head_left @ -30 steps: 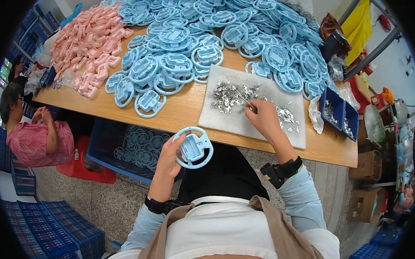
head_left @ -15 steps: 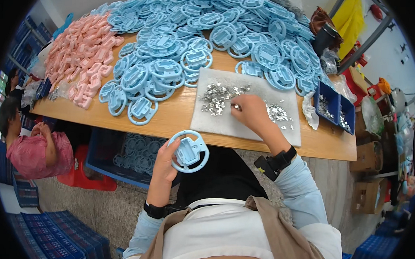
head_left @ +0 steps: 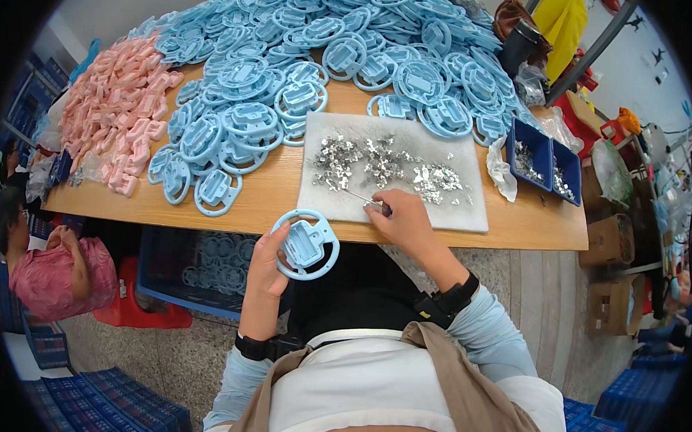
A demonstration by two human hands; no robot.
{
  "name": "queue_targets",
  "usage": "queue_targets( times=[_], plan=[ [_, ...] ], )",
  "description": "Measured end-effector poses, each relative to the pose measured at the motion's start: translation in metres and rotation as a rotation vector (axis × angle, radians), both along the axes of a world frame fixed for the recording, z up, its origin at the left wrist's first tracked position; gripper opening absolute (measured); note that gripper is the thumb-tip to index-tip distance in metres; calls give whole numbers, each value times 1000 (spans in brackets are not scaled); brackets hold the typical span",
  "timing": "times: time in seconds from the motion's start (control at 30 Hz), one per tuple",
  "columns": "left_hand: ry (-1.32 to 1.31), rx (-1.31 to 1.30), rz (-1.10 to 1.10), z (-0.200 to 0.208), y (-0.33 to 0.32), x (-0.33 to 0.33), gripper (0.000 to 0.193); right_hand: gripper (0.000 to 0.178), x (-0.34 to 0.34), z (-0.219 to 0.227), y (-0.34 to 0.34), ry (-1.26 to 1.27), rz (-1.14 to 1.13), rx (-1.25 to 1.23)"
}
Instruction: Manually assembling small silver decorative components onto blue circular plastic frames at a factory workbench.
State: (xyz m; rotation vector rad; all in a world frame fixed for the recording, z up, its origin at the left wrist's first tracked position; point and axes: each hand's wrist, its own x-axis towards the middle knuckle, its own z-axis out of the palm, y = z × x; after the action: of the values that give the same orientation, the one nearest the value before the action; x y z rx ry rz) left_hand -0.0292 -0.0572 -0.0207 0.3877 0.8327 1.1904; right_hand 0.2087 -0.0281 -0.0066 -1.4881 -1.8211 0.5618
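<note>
My left hand (head_left: 267, 263) is closed on the rim of a light blue plastic steering-wheel-shaped part (head_left: 304, 245), held upright just off the table's front edge. A rectangular recess in its middle faces me. Over the front of a pale grey felt mat (head_left: 327, 204), my right hand (head_left: 402, 218) pinches thin metal tweezers (head_left: 359, 196). Their tip points left, towards the heaps of small silver metal pieces (head_left: 335, 160) on the mat. Whether the tip grips a piece is too small to tell.
A large pile of light blue wheel parts (head_left: 244, 72) covers the back of the wooden table (head_left: 277, 205). Pink plastic parts (head_left: 112, 98) are heaped at left, and a blue divided bin (head_left: 544, 190) with small metal pieces stands at right. A seated person (head_left: 62, 273) is at left.
My right hand has come back and slightly left from the heaps to the mat's front edge, and the tweezers now show. The wheel part stays in my left hand; the view has shifted slightly.
</note>
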Motion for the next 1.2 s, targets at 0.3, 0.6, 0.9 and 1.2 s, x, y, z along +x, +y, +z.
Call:
queue_targets(
  times=[0.3, 0.6, 0.9, 1.2],
  plan=[
    [53, -7, -48, 8, 7, 13, 33, 11, 7, 1, 8, -39, 157, 107],
    [76, -31, -66, 9, 11, 19, 29, 20, 26, 3, 2, 15, 72, 38],
    [115, 17, -123, 6, 22, 28, 27, 9, 13, -9, 1, -47, 0, 157],
    [88, 71, -265, 23, 38, 47, 30, 16, 28, 34, 15, 404, 44, -118]
  ],
)
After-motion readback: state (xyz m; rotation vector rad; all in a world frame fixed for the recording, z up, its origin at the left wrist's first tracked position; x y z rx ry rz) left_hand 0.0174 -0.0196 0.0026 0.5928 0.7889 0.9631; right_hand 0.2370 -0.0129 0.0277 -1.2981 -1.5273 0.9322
